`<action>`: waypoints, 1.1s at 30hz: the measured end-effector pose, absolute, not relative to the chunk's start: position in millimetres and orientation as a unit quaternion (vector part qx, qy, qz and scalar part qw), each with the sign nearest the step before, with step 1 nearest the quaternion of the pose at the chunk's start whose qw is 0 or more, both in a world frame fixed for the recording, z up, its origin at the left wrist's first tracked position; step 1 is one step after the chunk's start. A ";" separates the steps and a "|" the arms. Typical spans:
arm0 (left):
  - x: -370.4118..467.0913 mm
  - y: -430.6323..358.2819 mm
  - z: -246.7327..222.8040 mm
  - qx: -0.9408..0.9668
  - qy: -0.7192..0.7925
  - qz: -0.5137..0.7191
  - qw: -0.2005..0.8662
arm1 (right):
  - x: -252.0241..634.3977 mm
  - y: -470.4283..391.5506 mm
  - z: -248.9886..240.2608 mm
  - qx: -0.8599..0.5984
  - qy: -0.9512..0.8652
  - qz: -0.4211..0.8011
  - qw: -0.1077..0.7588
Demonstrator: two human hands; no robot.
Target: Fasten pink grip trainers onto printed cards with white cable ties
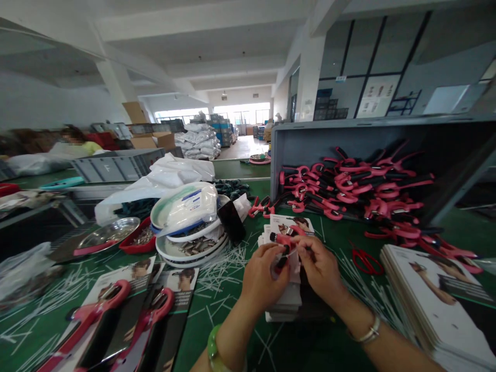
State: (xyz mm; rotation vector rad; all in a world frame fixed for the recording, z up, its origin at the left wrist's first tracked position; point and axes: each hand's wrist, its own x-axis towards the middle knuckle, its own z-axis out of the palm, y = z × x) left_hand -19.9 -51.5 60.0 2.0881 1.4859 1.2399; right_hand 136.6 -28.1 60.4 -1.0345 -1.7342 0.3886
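A pink-and-black hand tool (284, 239) lies over a stack of printed cards (284, 297) in front of me. My left hand (265, 274) is curled round the tool's black handle part. My right hand (320, 263) pinches close beside it, at a thin white tie (291, 252) by the tool. More pink tools on cards (112, 299) lie at the lower left. Loose white ties (220, 268) are scattered left of the stack.
A tipped grey crate (372, 125) spills pink tools (349, 181). Red scissors (364, 258) and a thick card stack (437, 305) are at right. Stacked bowls (170, 248), a phone (231, 222) and a red tray (137, 243) stand left. A person (91, 147) is far left.
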 end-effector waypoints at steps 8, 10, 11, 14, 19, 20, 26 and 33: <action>-34.9 -56.1 33.3 0.671 0.618 0.391 0.117 | 129.0 -30.1 63.0 -0.356 -0.831 0.134 0.406; -34.7 -55.2 34.6 0.659 0.635 0.380 0.137 | 133.1 -36.1 60.1 -0.352 -0.859 0.063 0.366; -34.5 -54.9 35.5 0.654 0.639 0.378 0.143 | 135.6 -38.7 59.1 -0.356 -0.867 0.045 0.346; -33.8 -54.5 38.2 0.651 0.642 0.379 0.146 | 142.0 -43.6 58.7 -0.390 -0.859 0.084 0.321; -29.8 -50.9 51.0 0.667 0.639 0.353 0.147 | 144.0 -43.5 58.9 -0.406 -0.782 0.320 0.348; -28.7 -49.4 54.6 0.671 0.643 0.339 0.145 | 143.8 -43.1 58.9 -0.406 -0.768 0.347 0.355; -29.9 -40.0 64.6 0.682 0.642 0.297 0.186 | 139.5 -42.5 75.2 -0.459 -0.779 0.253 0.344; -33.5 -39.5 65.1 0.684 0.644 0.283 0.194 | 123.0 -37.7 89.1 -0.502 -0.861 -0.022 0.076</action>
